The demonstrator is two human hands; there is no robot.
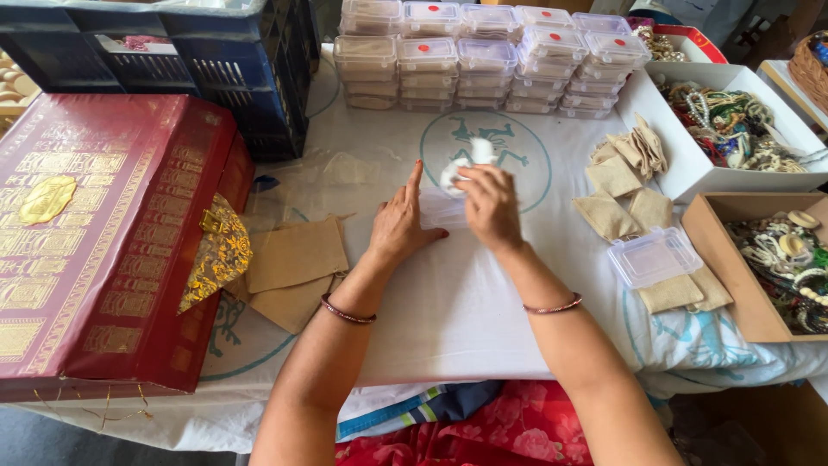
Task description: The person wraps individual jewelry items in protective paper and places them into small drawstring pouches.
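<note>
My left hand [404, 223] lies flat on the white cloth, fingers pressing the edge of a small clear plastic box [442, 210]. My right hand [487, 200] is bent over the same box and pinches a crumpled white piece [466, 162], paper or cloth, that sticks up above it. Both wrists carry thin dark red bangles. The box is mostly hidden under the two hands.
A large red and gold box [95, 242] fills the left. Tan cloth pouches [295, 259] lie beside it and at the right [621, 185]. Stacked clear boxes [483, 56] stand behind. Open boxes of beaded jewellery [733, 121] sit right, with a clear lidded box [654, 256].
</note>
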